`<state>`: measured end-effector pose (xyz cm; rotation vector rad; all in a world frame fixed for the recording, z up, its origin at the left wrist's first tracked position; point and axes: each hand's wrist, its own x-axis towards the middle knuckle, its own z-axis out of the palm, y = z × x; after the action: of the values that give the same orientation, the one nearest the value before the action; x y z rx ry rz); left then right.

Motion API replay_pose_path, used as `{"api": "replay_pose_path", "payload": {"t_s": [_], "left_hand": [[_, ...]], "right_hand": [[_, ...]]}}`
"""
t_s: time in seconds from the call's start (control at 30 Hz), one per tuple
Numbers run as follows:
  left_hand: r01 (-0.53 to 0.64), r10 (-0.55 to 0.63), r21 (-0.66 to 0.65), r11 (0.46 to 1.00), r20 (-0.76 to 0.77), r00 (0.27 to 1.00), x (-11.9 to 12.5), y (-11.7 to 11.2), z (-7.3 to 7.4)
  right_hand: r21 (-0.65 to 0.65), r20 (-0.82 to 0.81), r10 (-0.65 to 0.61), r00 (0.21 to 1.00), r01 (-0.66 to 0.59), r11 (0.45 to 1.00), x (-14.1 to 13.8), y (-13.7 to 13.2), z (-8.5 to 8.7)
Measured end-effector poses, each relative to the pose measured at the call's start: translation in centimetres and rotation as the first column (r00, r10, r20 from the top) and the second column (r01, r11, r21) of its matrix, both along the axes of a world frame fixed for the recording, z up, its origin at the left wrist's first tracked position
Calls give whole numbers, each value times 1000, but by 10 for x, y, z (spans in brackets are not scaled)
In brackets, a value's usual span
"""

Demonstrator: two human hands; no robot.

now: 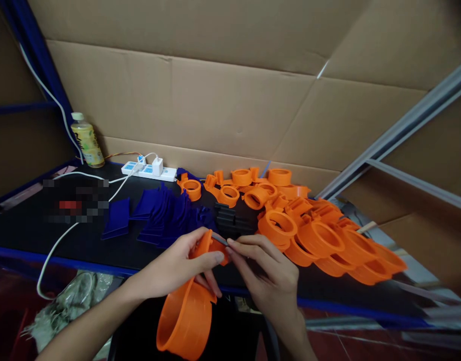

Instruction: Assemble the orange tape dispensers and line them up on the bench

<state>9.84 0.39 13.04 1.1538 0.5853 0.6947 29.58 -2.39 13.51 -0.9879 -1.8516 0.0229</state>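
My left hand [192, 263] is closed round the upper part of an orange plastic ring piece [185, 321], whose wide round ring hangs below the fingers. At the top of that piece lies a thin dark grey strip [219, 239]. My right hand [268, 265] pinches the strip's right end between thumb and fingertips, close against the orange part. How far the strip sits inside the piece is hidden by the fingers. Just beyond the hands lie several black blocks [230, 219] on the black table [121, 253].
Several orange ring pieces [320, 240] are heaped at the right. Stacked dark blue plates [162, 213] lie left of centre. Behind them are a white power strip [151, 170] with cables and a yellow-labelled bottle [88, 143]. Cardboard [215, 100] walls the back, and a metal bar [399, 125] slants at right.
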Motion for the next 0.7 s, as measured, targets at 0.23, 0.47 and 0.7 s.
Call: {"api": "replay_pose_path", "payload": {"t_s": [0.23, 0.47, 0.7], "left_hand": [[-45, 77, -156, 987, 205, 976, -11, 13, 1], [-176, 217, -186, 967, 232, 948, -23, 16, 14], [-171, 217, -205, 964, 229, 949, -25, 17, 14]], "right_hand": [[-96, 42, -153, 987, 156, 983, 13, 14, -7], [-227, 506, -226, 832, 382, 896, 21, 40, -30], [-197, 572, -254, 780, 432, 880, 19, 53, -42]]}}
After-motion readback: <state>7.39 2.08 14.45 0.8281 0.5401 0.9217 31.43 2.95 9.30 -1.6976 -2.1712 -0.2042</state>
